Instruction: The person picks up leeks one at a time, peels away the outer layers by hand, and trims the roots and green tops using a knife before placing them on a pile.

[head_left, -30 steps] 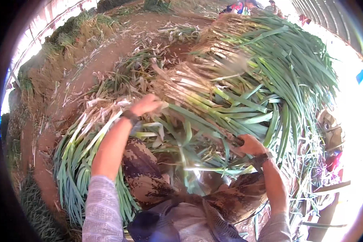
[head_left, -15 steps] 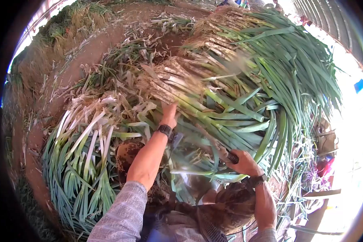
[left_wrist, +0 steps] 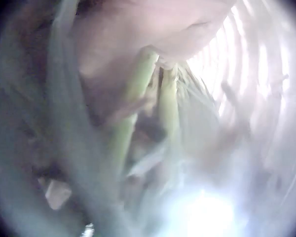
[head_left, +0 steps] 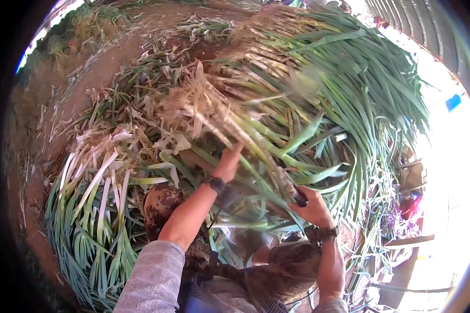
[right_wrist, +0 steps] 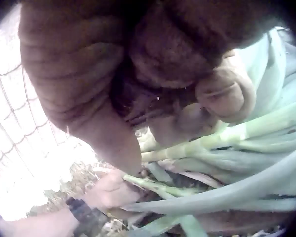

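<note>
My left hand [head_left: 230, 160] grips leek stalks [head_left: 214, 129], whose brown, rooted ends point up and left over the pile. In the left wrist view two pale green stems [left_wrist: 138, 89] emerge from beneath that hand. My right hand [head_left: 313, 208] is curled round the dark handle [head_left: 300, 198] of a knife-like tool. Its muddy brown blade [head_left: 284, 181] points up and left, overlapping the green leaves. In the right wrist view the right hand [right_wrist: 138, 74] is close over leek stems [right_wrist: 202, 145], with the left hand beyond.
Unpeeled leeks [head_left: 360, 73] lie in a large heap at the upper right. Cleaned, white-stemmed leeks [head_left: 102, 208] are piled at the left. Stripped leaves and roots [head_left: 141, 96] litter the ground. The person's patterned trouser legs [head_left: 162, 208] are between the piles.
My left hand has moved right from beside the cleaned pile to the heap and gripped leeks there, drawing them out slightly. My right hand keeps the tool and has shifted a little left.
</note>
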`<state>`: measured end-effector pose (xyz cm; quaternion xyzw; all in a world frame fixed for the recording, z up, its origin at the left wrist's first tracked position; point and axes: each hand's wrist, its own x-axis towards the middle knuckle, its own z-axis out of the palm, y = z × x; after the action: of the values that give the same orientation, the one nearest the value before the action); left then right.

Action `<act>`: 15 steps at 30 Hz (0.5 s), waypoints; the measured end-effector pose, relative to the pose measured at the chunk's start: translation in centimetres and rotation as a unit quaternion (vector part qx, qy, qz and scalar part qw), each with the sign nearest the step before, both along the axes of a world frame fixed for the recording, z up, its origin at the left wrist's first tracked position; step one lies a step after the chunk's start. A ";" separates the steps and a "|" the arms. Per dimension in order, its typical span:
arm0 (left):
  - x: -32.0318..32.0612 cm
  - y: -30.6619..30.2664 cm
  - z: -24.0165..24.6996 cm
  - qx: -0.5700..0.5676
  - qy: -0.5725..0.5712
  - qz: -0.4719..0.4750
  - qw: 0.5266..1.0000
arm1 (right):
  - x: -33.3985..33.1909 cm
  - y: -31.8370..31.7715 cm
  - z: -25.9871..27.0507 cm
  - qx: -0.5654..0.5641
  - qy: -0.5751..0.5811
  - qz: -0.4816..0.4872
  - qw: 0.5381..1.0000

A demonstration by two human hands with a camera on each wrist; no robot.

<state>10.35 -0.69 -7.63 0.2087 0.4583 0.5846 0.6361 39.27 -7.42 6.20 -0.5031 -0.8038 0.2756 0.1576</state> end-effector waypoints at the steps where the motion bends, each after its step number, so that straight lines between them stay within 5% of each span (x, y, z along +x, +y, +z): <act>1: -0.6 -0.4 0.0 -0.001 -0.070 -0.028 0.997 | -0.2 -0.5 0.8 -0.043 -0.045 -0.011 0.998; 5: -1.0 -2.4 2.5 -0.003 -0.136 0.067 0.988 | 0.4 -1.6 1.3 -0.043 -0.129 -0.002 0.991; 8: -3.4 -2.0 -1.5 0.037 -0.155 -0.004 0.987 | 2.0 -1.6 0.2 -0.037 -0.173 0.021 0.984; 15: -4.5 -3.2 -0.8 0.001 -0.125 -0.011 0.992 | 2.3 -1.1 -0.4 -0.040 -0.212 0.034 0.976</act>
<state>5.85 -3.86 -8.47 0.1400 0.3719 0.5996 0.6946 41.53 -8.56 5.77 -0.5287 -0.8237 0.1998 -0.0462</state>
